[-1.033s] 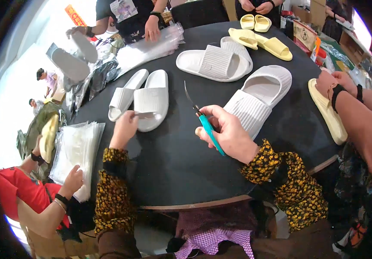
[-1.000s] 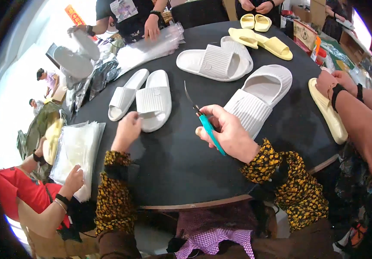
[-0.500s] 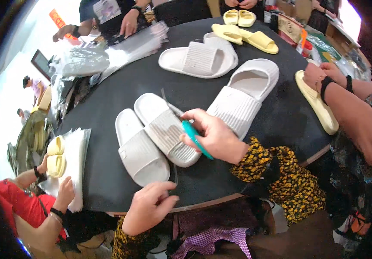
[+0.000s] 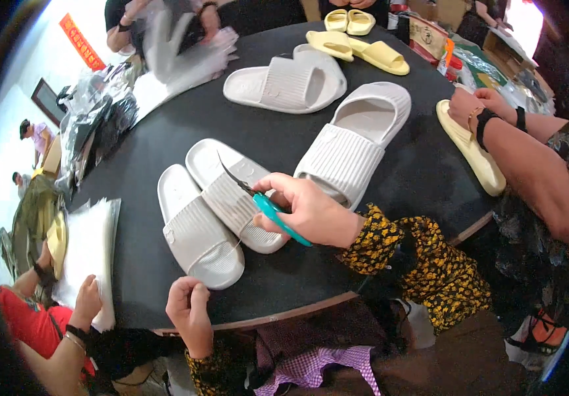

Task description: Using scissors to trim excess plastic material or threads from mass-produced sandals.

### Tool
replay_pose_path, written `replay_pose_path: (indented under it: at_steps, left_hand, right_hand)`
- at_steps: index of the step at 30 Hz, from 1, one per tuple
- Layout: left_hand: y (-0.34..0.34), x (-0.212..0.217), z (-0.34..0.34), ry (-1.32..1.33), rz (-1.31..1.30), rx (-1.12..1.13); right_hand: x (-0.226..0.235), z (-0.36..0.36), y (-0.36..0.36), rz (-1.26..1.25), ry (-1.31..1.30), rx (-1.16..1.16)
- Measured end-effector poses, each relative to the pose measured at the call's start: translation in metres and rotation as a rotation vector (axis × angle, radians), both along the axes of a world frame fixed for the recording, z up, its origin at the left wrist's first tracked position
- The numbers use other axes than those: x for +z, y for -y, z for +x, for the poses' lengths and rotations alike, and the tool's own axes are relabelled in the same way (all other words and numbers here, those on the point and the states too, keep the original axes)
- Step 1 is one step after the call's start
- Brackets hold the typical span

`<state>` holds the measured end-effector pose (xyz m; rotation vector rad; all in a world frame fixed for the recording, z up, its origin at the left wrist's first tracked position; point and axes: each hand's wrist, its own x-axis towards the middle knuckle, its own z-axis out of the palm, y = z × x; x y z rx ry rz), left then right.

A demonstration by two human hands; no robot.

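Observation:
My right hand (image 4: 316, 212) grips teal-handled scissors (image 4: 278, 218), their curved dark blades pointing up and left over a pair of light grey slide slippers. The hand covers part of the pair's right slipper (image 4: 221, 162); its left slipper (image 4: 189, 221) lies alongside, toe toward me. My left hand (image 4: 192, 315) is closed, thumb against curled fingers, at the table edge just below the left slipper's toe. What it holds, if anything, is too small to make out. A thin pale strand seems to show near that toe. Another grey slipper (image 4: 344, 155) lies right of my right hand.
More grey slippers (image 4: 278, 82) lie farther back on the black table (image 4: 139, 171), behind them yellow slippers (image 4: 383, 56). At right, a co-worker's hands hold a yellow slipper (image 4: 472, 148). At left, a person in red works beside stacked clear bags (image 4: 93, 257). Someone across handles plastic bags (image 4: 179, 72).
My left hand has moved left and downward, its fingers now closed. The scissors in my right hand have turned so their blades show plainly. The view has shifted slightly; the slippers on the table stay put.

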<state>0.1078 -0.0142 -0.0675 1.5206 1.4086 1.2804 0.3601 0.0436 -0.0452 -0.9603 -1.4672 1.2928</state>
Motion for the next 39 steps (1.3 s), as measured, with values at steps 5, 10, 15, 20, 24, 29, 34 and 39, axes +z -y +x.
replay_pose_path:
  at_steps: [5, 10, 15, 20, 24, 29, 34, 39]
  left_hand:
    - [-0.003, -0.007, -0.002, 0.052, 0.028, -0.023]
    - [-0.004, -0.01, 0.0, 0.149, 0.015, 0.01]
    - [-0.005, -0.013, -0.005, 0.28, 0.107, 0.055]
    - [-0.002, -0.019, -0.005, 0.4, 0.17, 0.048]
    - [-0.003, -0.02, -0.005, 0.379, 0.159, 0.064]
    - [-0.007, -0.017, -0.005, 0.407, 0.159, 0.063]
    - [-0.008, -0.019, -0.01, 0.458, 0.153, 0.032]
    - [-0.005, -0.021, -0.014, 0.447, 0.187, 0.007]
  right_hand:
    - [0.015, -0.005, 0.009, -0.321, -0.122, 0.318]
    - [0.001, -0.016, 0.018, -0.159, -0.094, 0.508]
    - [0.008, -0.014, 0.019, -0.292, 0.003, 0.622]
    - [0.011, -0.015, 0.021, -0.424, -0.032, 0.75]
    - [0.009, -0.014, 0.024, -0.559, -0.009, 0.818]
    - [0.018, -0.018, 0.025, -0.613, 0.13, 0.795]
    - [0.021, -0.023, 0.024, -0.682, 0.152, 0.796]
    - [0.019, -0.027, 0.024, -0.723, 0.181, 0.769]
